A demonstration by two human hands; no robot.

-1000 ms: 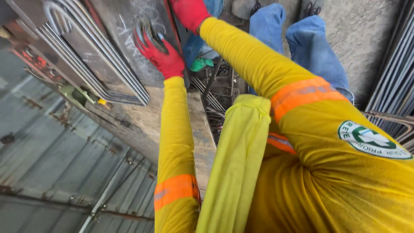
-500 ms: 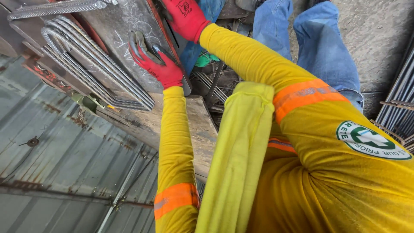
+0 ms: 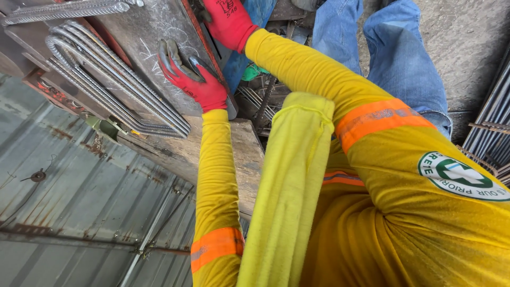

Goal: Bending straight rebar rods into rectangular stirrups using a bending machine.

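Note:
My left hand [image 3: 192,81], in a red glove, lies flat with fingers spread on a grey steel plate [image 3: 154,32] with chalk marks. Just left of it lie several bent rebar loops [image 3: 106,79], stacked side by side on the plate. My right hand [image 3: 227,21], also in a red glove, is at the plate's red-edged far side near the top of the view. Its fingers are hidden, so what it grips is unclear. Both arms wear yellow sleeves with orange bands.
The plate rests on a worn wooden bench [image 3: 234,154]. Rusty corrugated sheet metal [image 3: 79,212] fills the lower left. Straight rebar [image 3: 64,9] lies at the top left, and a rebar bundle [image 3: 494,122] at the right. Legs in blue jeans [image 3: 393,53] stand on concrete.
The view has shifted, so the plate and rebar loops show more fully. My left hand stays on the plate and my right hand stays at its far edge.

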